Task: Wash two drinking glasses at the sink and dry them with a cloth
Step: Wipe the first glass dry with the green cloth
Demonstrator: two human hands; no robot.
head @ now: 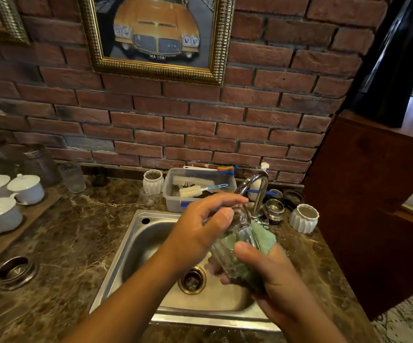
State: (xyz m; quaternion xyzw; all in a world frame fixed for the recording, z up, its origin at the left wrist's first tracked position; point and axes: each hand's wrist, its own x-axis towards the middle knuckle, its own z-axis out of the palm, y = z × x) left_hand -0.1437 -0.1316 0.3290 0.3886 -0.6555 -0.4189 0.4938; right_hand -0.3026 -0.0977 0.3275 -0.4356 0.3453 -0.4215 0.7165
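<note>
1. While one drinking glass (235, 243) is held tilted above the sink (136, 246), the task is judged to be in progress and not near its end
2. Left hand (207, 226): fingers are curled round the upper end of the glass and grip it
3. Right hand (272, 271): thumb and fingers clamp a green cloth (262, 236) against the lower part of the glass. Green also shows through the glass wall, so the cloth lies either behind it or partly inside; which one cannot be told
4. Tap (256, 191): no stream of water is visible at the spout
5. Status of the held glass: under wiping. Whether this wipe belongs to the wash stage or the dry stage cannot be settled from this view
6. Second item: a ribbed glass (73, 178) stands on the desk (76, 233) near the wall, well apart from both hands. If this is the second glass, it is not yet in hand
7. Remaining work, as a judgement: finish the held glass, set it down, then wash and dry the other one in full
</note>
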